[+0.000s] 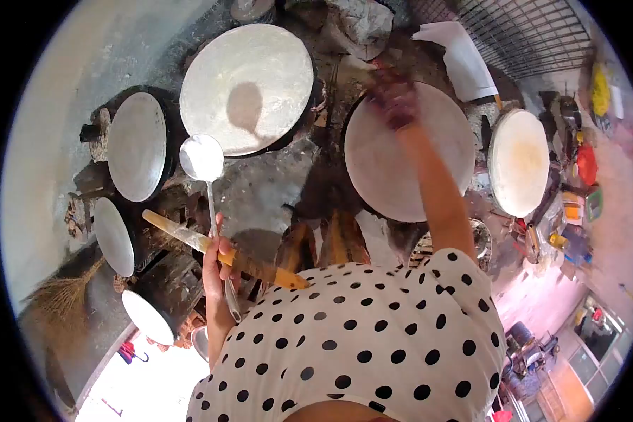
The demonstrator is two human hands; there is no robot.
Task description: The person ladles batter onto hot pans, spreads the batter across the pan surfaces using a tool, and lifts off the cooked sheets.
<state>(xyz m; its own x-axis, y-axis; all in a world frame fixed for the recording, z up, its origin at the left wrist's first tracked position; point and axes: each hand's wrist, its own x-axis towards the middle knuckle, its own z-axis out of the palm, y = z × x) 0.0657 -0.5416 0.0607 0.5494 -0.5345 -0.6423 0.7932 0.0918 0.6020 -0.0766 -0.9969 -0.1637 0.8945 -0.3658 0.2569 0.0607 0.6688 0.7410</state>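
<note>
My left hand is closed round a metal ladle and a long flat wooden strip. The ladle's round bowl points away from me, near the edge of a large pan coated with a pale layer. My right hand is stretched over the far part of a greyish round pan. Motion smears its fingers, and something dark red shows at them; whether they hold anything I cannot make out.
More round pans stand along the left. At the right is a round pale stack, with a white cloth and a wire rack beyond. A straw broom lies at the lower left.
</note>
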